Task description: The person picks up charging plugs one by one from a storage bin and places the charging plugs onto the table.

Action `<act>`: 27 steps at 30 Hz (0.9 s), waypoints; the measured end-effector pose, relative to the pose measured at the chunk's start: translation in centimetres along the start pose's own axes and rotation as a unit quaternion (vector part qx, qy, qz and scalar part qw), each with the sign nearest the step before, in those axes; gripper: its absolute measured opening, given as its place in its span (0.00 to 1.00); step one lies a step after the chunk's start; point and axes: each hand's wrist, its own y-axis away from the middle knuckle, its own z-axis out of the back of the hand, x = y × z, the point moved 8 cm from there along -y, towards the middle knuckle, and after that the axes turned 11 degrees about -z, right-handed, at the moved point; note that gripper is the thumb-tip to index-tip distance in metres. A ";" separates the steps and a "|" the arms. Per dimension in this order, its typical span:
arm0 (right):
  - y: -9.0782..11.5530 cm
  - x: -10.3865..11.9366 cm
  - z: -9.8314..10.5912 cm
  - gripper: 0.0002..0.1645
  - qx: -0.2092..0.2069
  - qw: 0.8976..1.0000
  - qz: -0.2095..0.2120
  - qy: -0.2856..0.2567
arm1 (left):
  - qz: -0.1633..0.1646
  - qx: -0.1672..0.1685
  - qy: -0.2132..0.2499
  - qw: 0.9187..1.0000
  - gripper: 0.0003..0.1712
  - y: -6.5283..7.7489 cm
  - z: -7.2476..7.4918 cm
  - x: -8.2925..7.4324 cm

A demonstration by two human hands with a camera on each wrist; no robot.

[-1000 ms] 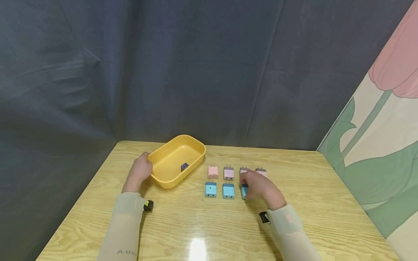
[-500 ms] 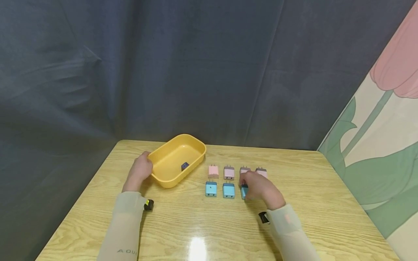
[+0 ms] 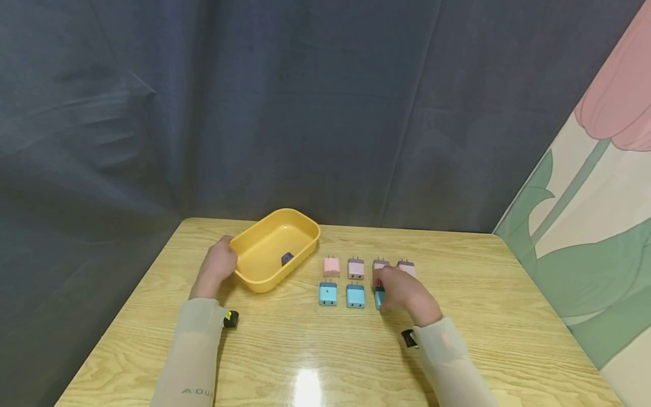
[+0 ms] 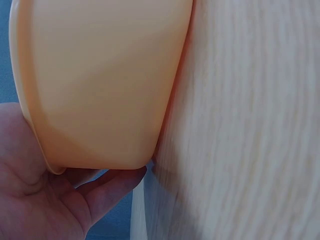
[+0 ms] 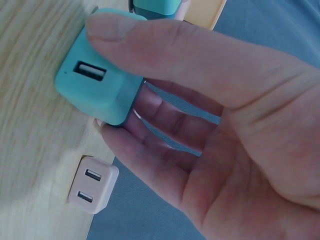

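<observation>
My left hand (image 3: 216, 264) holds the left end of a yellow plastic bin (image 3: 248, 286). In the left wrist view, the thumb side of the hand (image 4: 42, 190) is at the bin's rim and fingers reach beneath the bin (image 4: 107, 85). A small dark blue block (image 3: 287, 259), its kind too small to tell, lies inside. My right hand (image 3: 407, 294) pinches a blue USB wall charger (image 3: 378, 298) at the right end of the front row. In the right wrist view, the thumb presses one face of this charger (image 5: 82, 92), with fingers behind it.
Two more blue chargers, one (image 3: 328, 294) at left and another (image 3: 355, 296) in the middle, share the front row. Behind them stand a pink charger (image 3: 331, 267) and several lilac ones (image 3: 356, 269). A dark curtain (image 3: 325, 113) hangs behind the wooden table (image 3: 285, 350).
</observation>
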 end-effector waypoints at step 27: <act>0.1 -0.2 -0.3 0.27 0.003 1.000 -0.023 0.004 | 0.000 0.001 0.005 1.000 0.33 0.0 0.0 0.1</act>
